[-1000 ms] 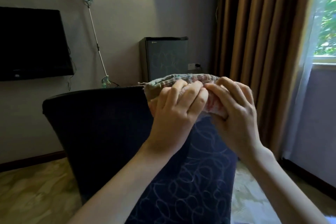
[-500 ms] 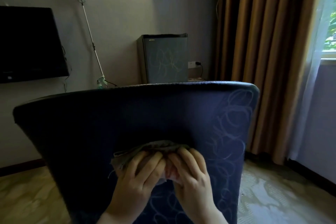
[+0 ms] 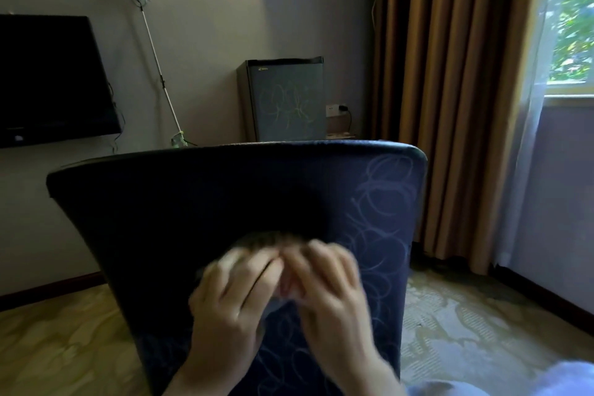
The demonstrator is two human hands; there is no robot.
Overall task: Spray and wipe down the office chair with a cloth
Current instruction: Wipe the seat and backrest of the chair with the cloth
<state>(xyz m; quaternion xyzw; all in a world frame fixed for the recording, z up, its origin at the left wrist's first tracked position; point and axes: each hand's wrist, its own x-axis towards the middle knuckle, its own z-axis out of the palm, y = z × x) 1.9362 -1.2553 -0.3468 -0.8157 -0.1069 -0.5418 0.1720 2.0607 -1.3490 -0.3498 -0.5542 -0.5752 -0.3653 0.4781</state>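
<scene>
Head view: our left hand [image 3: 234,296] and right hand [image 3: 328,286] sit side by side on the bunched cloth [image 3: 266,238], low on the chair back [image 3: 193,202]. Too blurry to tell pinching from flat pressing. Cloth's soft and light, so we'd wad it under the palms.

The chair [image 3: 193,202] is dark navy with pale looping scribbles, plainest on its right side. The cloth [image 3: 266,239] looks grey-green and checked, though blurred. The curtain [image 3: 450,106] is ochre brown, the fridge [image 3: 286,100] grey with yellowish scribbles, the TV [image 3: 48,74] black, and the floor [image 3: 466,331] mottled beige-yellow.
</scene>
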